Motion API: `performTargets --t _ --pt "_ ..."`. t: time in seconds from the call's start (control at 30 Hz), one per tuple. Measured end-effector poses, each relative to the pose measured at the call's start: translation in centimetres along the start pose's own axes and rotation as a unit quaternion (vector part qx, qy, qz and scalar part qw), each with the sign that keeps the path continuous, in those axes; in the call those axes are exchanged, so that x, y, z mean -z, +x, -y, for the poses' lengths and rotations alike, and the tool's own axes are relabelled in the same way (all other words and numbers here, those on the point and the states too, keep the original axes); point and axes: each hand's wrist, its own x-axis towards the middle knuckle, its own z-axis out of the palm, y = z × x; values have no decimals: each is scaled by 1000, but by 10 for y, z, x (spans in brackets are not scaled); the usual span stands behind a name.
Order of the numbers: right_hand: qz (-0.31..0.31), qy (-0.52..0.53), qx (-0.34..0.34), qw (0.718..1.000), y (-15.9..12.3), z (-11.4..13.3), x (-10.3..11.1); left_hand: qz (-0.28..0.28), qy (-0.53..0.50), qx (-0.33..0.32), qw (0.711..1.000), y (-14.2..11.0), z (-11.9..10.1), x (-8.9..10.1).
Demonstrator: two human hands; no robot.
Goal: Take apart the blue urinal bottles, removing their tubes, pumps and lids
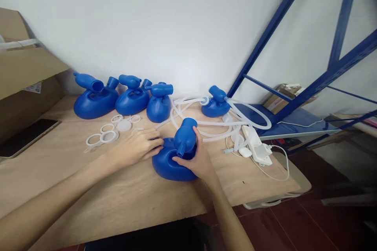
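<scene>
A blue plastic urinal bottle (173,168) lies on the wooden table in front of me. Across its top is a blue bulb-shaped funnel (185,137), its wide end pointing away and its narrow nozzle toward me. My right hand (200,159) is wrapped round the funnel's right side, thumb near the nozzle. Bent fingers of my left hand (144,145) rest at the bottle's left end; whether they grip it is hidden. White rings (108,136) and a round white cap (124,126) lie to the left of that hand.
Along the wall stand more blue bottles (96,104) with funnels on top. Clear tubing (218,123) coils at the back right, near a white power strip (257,147). A phone (28,137) and cardboard box (29,70) are at left, a blue metal rack (294,86) at right.
</scene>
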Motion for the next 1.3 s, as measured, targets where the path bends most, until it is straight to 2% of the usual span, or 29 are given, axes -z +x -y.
performTargets --t 0.27,0.43,0.73,1.0,1.17,1.3 --pt "5 4 -2 1000 1 -2 0 -18 21 4 1000 1 -3 -4" --pt "3 2 -1 1000 0 -2 -1 -6 22 17 1000 6 -4 -6" --pt "-1 -29 23 999 -1 -3 0 101 98 7 990 18 6 -1" --pt "-3 -35 25 999 -3 -6 0 125 105 -51 985 28 10 13" --pt "-10 -37 36 999 -4 -10 -1 103 88 -40 990 23 14 13" --pt "-17 -28 36 999 -4 -12 -2 58 73 -9 996 5 12 0"
